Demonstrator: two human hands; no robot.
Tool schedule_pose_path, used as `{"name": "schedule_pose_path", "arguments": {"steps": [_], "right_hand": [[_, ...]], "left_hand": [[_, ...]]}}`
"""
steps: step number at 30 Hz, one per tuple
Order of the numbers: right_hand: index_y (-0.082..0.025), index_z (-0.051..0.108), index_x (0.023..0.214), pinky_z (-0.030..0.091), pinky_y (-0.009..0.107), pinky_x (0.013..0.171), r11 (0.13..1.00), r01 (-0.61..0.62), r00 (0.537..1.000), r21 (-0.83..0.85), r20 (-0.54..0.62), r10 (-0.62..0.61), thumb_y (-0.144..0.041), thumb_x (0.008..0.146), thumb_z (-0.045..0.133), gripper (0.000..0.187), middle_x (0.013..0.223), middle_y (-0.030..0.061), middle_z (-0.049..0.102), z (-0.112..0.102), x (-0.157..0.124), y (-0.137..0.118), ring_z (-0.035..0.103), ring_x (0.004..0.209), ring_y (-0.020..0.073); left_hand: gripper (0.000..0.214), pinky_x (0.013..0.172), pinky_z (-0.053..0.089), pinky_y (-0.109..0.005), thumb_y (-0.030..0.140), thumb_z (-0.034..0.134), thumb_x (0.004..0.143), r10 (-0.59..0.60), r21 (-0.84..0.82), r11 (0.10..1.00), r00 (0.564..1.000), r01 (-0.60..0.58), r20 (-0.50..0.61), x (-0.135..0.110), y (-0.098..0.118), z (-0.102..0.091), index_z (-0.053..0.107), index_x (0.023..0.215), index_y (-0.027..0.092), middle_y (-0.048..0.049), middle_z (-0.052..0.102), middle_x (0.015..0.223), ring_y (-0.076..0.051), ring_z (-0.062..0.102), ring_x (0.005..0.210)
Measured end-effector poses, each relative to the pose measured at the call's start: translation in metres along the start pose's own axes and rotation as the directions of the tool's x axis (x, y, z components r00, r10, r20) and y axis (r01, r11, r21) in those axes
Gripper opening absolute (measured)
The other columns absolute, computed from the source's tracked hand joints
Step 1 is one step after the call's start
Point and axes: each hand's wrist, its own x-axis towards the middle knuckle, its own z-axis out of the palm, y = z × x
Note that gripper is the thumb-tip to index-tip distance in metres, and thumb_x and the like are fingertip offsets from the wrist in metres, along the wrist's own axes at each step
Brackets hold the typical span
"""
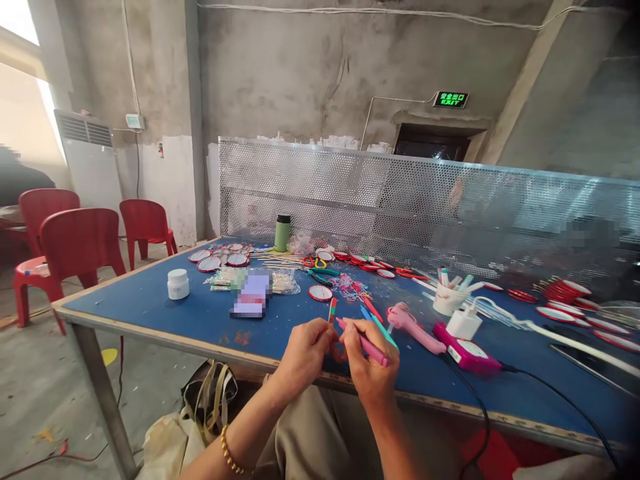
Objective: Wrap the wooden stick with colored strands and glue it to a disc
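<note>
Near the table's front edge, my left hand is closed around a small flat stick with red and green bands, its upper end poking above the fingers. My right hand grips a pink marker like a pen, its tip close to the stick. Behind the right hand lie a light-blue marker and a red one. A round white disc with a red rim rests beyond my left hand, beside a tangle of pink and blue strings.
A phone and a white jar are on the blue table. To the right are a pink glue-gun-like tool, a magenta power strip and a cup of markers. A green bottle stands before a perforated metal screen.
</note>
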Motion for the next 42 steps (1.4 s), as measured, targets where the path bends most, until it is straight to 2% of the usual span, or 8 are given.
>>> {"name": "schedule_pose_path", "arguments": {"steps": [5,9,15,21,25,28,35,42], "right_hand": [[-0.018,0.064,0.084,0.054,0.023,0.057,0.998,-0.028,0.999,0.054,0.025,0.027,-0.020,0.095,0.054,0.015,0.072,0.0016,0.071,0.000,-0.001,0.001,0.068,0.059,0.0134],[-0.019,0.065,0.086,0.053,0.023,0.058,0.999,0.003,0.998,0.052,0.065,-0.006,-0.020,0.095,0.054,0.015,0.071,0.0005,0.071,0.000,0.001,-0.002,0.068,0.059,0.0129],[-0.018,0.063,0.083,0.054,0.024,0.059,0.999,-0.037,0.999,0.036,0.004,0.037,-0.020,0.096,0.054,0.016,0.070,0.0010,0.070,0.000,0.000,-0.001,0.068,0.059,0.0134],[-0.018,0.066,0.085,0.054,0.024,0.061,0.999,-0.009,0.998,0.047,0.059,0.006,-0.021,0.096,0.054,0.016,0.071,0.0014,0.071,0.001,0.002,-0.002,0.068,0.060,0.0130],[-0.018,0.065,0.082,0.054,0.024,0.058,0.994,-0.101,0.995,0.047,-0.022,0.102,-0.023,0.095,0.055,0.016,0.070,0.0016,0.071,0.001,-0.003,0.002,0.067,0.059,0.0136],[-0.018,0.066,0.086,0.052,0.023,0.053,0.986,-0.144,0.988,0.083,-0.037,0.147,-0.023,0.095,0.055,0.016,0.071,0.0014,0.070,0.002,-0.008,0.007,0.065,0.055,0.0123],[-0.017,0.067,0.090,0.048,0.021,0.047,0.966,-0.191,0.979,0.172,-0.035,0.200,-0.025,0.095,0.056,0.014,0.066,-0.0025,0.065,0.002,-0.008,0.006,0.054,0.042,0.0069],[-0.017,0.066,0.087,0.046,0.021,0.044,0.957,-0.212,0.974,0.197,-0.036,0.223,-0.027,0.095,0.057,0.016,0.063,-0.0036,0.063,0.003,-0.007,0.004,0.053,0.041,0.0066]], "left_hand": [[0.033,0.064,0.040,-0.022,0.034,0.044,0.093,0.013,0.042,0.999,1.000,-0.013,-0.007,0.000,-0.001,0.000,0.058,0.067,0.017,-0.0023,0.068,0.067,-0.014,0.060,0.065],[0.035,0.065,0.039,-0.021,0.034,0.045,0.093,0.054,0.082,0.995,0.998,-0.053,-0.011,0.000,-0.001,-0.001,0.057,0.066,0.017,-0.0009,0.067,0.066,-0.013,0.060,0.066],[0.033,0.067,0.040,-0.022,0.032,0.044,0.094,0.028,0.064,0.998,1.000,-0.028,0.011,0.000,-0.002,-0.001,0.061,0.070,0.017,-0.0014,0.070,0.068,-0.014,0.062,0.067],[0.035,0.062,0.039,-0.021,0.033,0.045,0.093,0.053,0.064,0.997,0.999,-0.053,-0.007,0.000,0.000,-0.001,0.057,0.064,0.017,-0.0009,0.067,0.064,-0.012,0.059,0.063],[0.030,0.046,0.033,-0.021,0.037,0.045,0.092,-0.073,-0.035,0.997,0.996,0.075,0.054,0.001,0.001,-0.003,0.060,0.076,0.016,-0.0016,0.069,0.065,-0.008,0.046,0.042],[0.030,0.038,0.026,-0.021,0.042,0.047,0.090,-0.142,-0.141,0.977,0.981,0.160,0.130,0.004,0.000,-0.007,0.059,0.081,0.016,-0.0030,0.070,0.066,-0.007,0.039,0.034],[0.031,0.038,0.021,-0.018,0.045,0.053,0.089,-0.106,-0.310,0.938,0.980,0.155,0.168,0.012,-0.005,-0.015,0.057,0.083,0.014,-0.0048,0.070,0.067,-0.004,0.039,0.035],[0.037,0.037,0.019,-0.018,0.049,0.056,0.088,-0.074,-0.351,0.926,0.977,0.143,0.201,0.013,-0.005,-0.014,0.061,0.088,0.013,-0.0053,0.070,0.068,-0.004,0.040,0.035]]}}
